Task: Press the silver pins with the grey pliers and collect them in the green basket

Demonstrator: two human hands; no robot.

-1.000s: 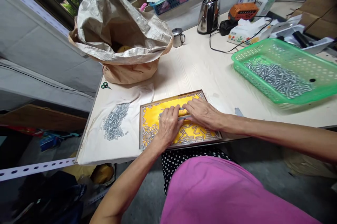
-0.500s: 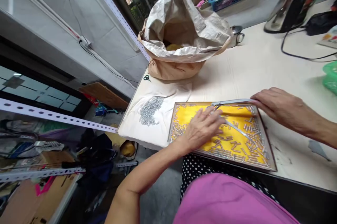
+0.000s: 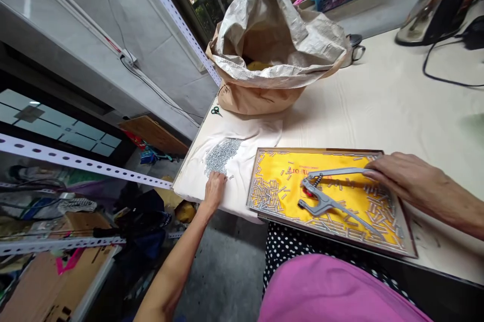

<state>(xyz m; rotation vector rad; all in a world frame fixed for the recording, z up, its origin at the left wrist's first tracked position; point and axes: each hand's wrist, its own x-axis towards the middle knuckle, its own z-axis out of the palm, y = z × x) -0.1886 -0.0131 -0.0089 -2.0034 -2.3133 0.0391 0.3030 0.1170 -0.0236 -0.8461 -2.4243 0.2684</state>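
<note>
My right hand (image 3: 395, 173) is closed on the end of the upper handle of grey long-handled pliers (image 3: 321, 203), whose handles are spread apart. The pliers hang over a shallow tray (image 3: 250, 181) lined in yellow, with many small metal pins (image 3: 266, 195) scattered in it, thickest along the edges. At the table's left, my left hand (image 3: 215, 191) has its fingers bunched down at the near edge of a pile of silvery pins (image 3: 224, 154) on white cloth. Whatever lies between its fingertips is hidden.
Behind the pile stands a large open brown paper sack (image 3: 260, 95). Small green-handled scissors (image 3: 216, 111) lie by the table's left edge. A mug (image 3: 355, 50) and an electric kettle (image 3: 423, 17) with its cord are at the back. A metal shelf (image 3: 75, 171) is at left.
My left hand has left the pliers' head over the tray and moved left to the pin pile. The pliers' jaws now show, still held by my right hand.
</note>
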